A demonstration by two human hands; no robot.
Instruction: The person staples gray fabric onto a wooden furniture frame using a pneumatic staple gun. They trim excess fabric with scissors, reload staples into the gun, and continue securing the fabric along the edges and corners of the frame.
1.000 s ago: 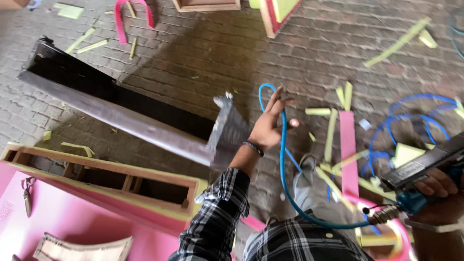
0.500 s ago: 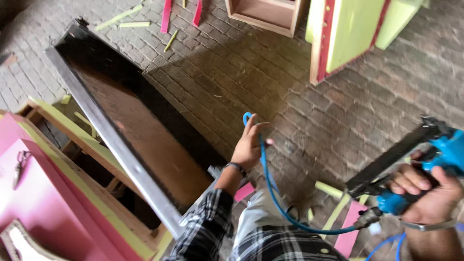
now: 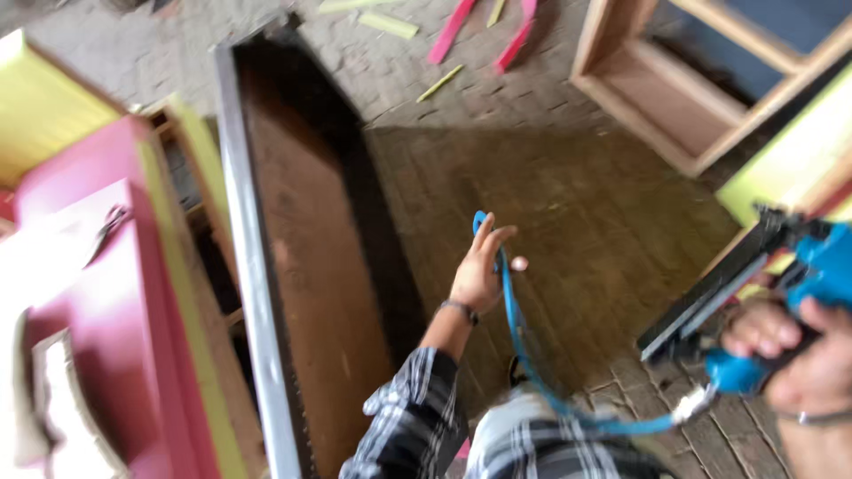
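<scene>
The fingers [image 3: 493, 238] of the left hand [image 3: 479, 270] are spread loosely, and the blue air hose [image 3: 515, 328] runs across them, looped over the fingertips rather than clamped in a fist; how firmly they hold it cannot be told through the blur. A dark band sits on that wrist, and the sleeve below it is black-and-white plaid. From the hand the hose drops toward the near edge, curves right, and ends in a metal coupling at the base of the blue nail gun [image 3: 763, 302].

The right hand [image 3: 799, 355], at the near right, is wrapped tight around the gun's blue grip, fingers curled fully closed on it. The gun's long black magazine slants down to the left, over the brick floor [image 3: 568, 177].

Left of the left hand a long dark wooden panel [image 3: 311, 266] with a grey edge runs from far to near. Further left stand a pink cabinet [image 3: 98, 293] and a yellow-green edged piece. At the far right sits an open wooden frame [image 3: 657, 98], with a yellow-green board [image 3: 790, 160] just near of it. Pink and yellow strips [image 3: 461, 27] lie on the floor at the far edge.
</scene>
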